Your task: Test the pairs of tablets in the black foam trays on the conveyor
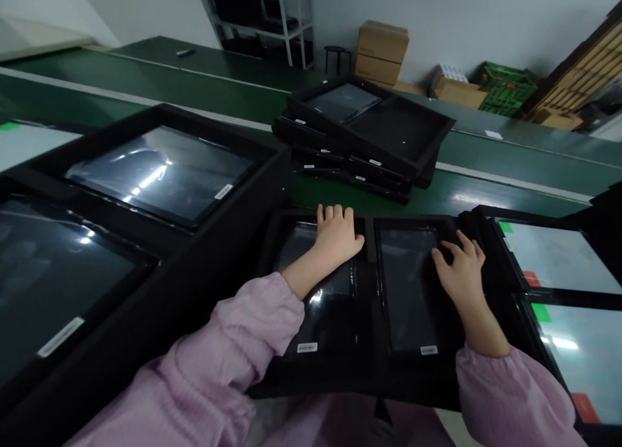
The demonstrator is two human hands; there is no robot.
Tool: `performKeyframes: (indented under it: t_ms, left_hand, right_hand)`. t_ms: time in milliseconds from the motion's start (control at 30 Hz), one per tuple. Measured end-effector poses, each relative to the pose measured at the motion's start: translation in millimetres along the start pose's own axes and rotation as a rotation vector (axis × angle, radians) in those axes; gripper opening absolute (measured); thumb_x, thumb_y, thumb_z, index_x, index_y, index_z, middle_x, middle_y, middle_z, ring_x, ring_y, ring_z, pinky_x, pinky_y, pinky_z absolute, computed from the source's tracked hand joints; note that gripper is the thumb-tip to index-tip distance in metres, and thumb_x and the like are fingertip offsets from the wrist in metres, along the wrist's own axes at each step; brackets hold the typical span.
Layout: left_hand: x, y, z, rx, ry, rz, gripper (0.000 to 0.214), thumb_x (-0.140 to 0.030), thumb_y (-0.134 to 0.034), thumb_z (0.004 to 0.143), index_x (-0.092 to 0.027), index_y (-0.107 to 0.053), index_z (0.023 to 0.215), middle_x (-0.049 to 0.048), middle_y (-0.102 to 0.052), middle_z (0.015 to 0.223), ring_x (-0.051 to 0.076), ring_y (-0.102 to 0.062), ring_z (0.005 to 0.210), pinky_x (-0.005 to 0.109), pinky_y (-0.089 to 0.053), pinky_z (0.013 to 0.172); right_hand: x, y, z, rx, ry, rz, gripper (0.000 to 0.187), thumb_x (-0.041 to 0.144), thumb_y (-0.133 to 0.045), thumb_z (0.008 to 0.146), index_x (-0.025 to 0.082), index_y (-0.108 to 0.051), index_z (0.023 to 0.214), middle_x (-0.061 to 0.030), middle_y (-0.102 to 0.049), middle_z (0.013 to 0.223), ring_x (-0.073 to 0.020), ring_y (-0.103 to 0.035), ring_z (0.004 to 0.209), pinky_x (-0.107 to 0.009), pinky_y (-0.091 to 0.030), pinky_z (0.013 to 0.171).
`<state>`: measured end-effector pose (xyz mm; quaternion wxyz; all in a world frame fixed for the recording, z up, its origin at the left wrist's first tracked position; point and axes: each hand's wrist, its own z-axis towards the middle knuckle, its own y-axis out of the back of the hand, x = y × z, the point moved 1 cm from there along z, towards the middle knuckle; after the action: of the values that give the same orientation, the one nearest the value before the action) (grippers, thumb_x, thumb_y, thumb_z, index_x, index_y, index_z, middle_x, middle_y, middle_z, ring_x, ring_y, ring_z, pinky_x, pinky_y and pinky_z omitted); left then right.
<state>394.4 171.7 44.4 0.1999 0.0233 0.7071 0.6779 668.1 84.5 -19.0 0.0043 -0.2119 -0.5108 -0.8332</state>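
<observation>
A black foam tray [372, 304] lies in front of me, with two dark flat screen panels in its compartments. My left hand [337, 236] rests over the far right part of the left panel [311, 314], fingers bent down near the tray's far rim and thumb apart. What those fingertips touch is hidden. At the right panel [405, 285], my right hand [461, 269] sits by the right edge, its fingers curved and spread, thumb over the glass. Each panel carries a white label near its near edge.
To the left stands a taller black tray [233, 201] with large dark panels. Several stacked black trays [413, 155] sit beyond, on the green conveyor [510, 188]. At right, lit panels [558, 256] have green and red corner marks. Cardboard boxes [381, 52] stand behind.
</observation>
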Motion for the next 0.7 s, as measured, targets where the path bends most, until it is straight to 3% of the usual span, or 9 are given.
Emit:
performKeyframes:
  t_ms: [200,300,367,467,533,600,667,700]
  left_hand:
    - [-1.4,-5.5,1.7,-0.005,0.005,-0.06,0.048,-0.025,-0.062,0.088,-0.004,-0.061,0.132,0.0269,-0.063,0.137,0.042,-0.053,0.137,0.065,-0.021,0.13]
    - [5.0,-7.7,6.5,-0.029,0.0,-0.196,0.054,-0.027,-0.06,0.092,-0.009,-0.056,0.143,0.0236,-0.062,0.143,0.039,-0.051,0.142,0.064,-0.016,0.132]
    - [12.5,-2.5,10.7,-0.042,0.044,-0.348,0.058,-0.03,-0.054,0.098,-0.01,-0.049,0.151,0.0237,-0.056,0.152,0.036,-0.045,0.151,0.062,-0.014,0.133]
    - [33.7,16.2,3.7,-0.085,0.117,-0.528,0.059,-0.03,-0.052,0.099,-0.011,-0.046,0.155,0.0245,-0.05,0.159,0.034,-0.041,0.157,0.059,-0.019,0.133]
    - [54.6,28.6,-20.4,-0.139,0.145,-0.584,0.06,-0.033,-0.054,0.097,-0.014,-0.049,0.154,0.0224,-0.05,0.16,0.034,-0.043,0.156,0.057,-0.025,0.132]
    - [75.9,32.9,-61.9,-0.187,0.18,-0.617,0.062,-0.042,-0.053,0.098,-0.018,-0.049,0.156,0.0176,-0.047,0.165,0.032,-0.042,0.157,0.053,-0.027,0.133]
    - [92.7,26.1,-112.9,-0.201,0.282,-0.664,0.066,-0.053,-0.048,0.098,-0.021,-0.051,0.155,0.0136,-0.047,0.168,0.03,-0.039,0.16,0.049,-0.027,0.134]
    - [99.0,19.1,-138.1,-0.177,0.392,-0.696,0.07,-0.057,-0.048,0.096,-0.02,-0.052,0.156,0.0139,-0.048,0.168,0.031,-0.04,0.159,0.048,-0.029,0.133]
  right_hand:
    - [-0.3,2.7,2.1,0.013,-0.036,0.035,0.055,0.063,-0.051,0.093,0.017,-0.077,0.109,-0.0189,-0.054,0.156,-0.044,-0.037,0.149,-0.069,-0.031,0.123]
    - [3.2,3.1,6.8,0.039,-0.07,0.075,0.059,0.07,-0.051,0.09,0.02,-0.077,0.107,-0.0175,-0.055,0.156,-0.0429,-0.044,0.144,-0.068,-0.037,0.119]
    - [6.2,5.9,9.2,0.054,-0.098,0.11,0.064,0.075,-0.051,0.087,0.021,-0.077,0.109,-0.0176,-0.056,0.155,-0.0424,-0.051,0.138,-0.068,-0.041,0.116]
    - [5.6,17.9,4.7,0.048,-0.139,0.172,0.079,0.079,-0.051,0.083,0.017,-0.071,0.127,-0.0215,-0.054,0.156,-0.041,-0.052,0.142,-0.063,-0.043,0.118]
    - [-2.7,30.1,-7.5,0.043,-0.187,0.212,0.09,0.079,-0.052,0.081,0.012,-0.061,0.141,-0.0251,-0.054,0.155,-0.0398,-0.053,0.143,-0.057,-0.046,0.118]
    - [-18.3,41.5,-26.3,0.065,-0.27,0.245,0.094,0.079,-0.054,0.081,0.012,-0.055,0.147,-0.025,-0.063,0.144,-0.0397,-0.064,0.131,-0.057,-0.052,0.111]
    - [-37.4,48.0,-46.4,0.1,-0.357,0.291,0.092,0.081,-0.054,0.08,0.016,-0.054,0.146,-0.0195,-0.075,0.123,-0.0384,-0.071,0.117,-0.057,-0.056,0.105]
    - [-46.3,48.8,-54.8,0.092,-0.393,0.331,0.088,0.08,-0.05,0.083,0.02,-0.052,0.148,-0.016,-0.076,0.124,-0.036,-0.072,0.118,-0.054,-0.056,0.107]
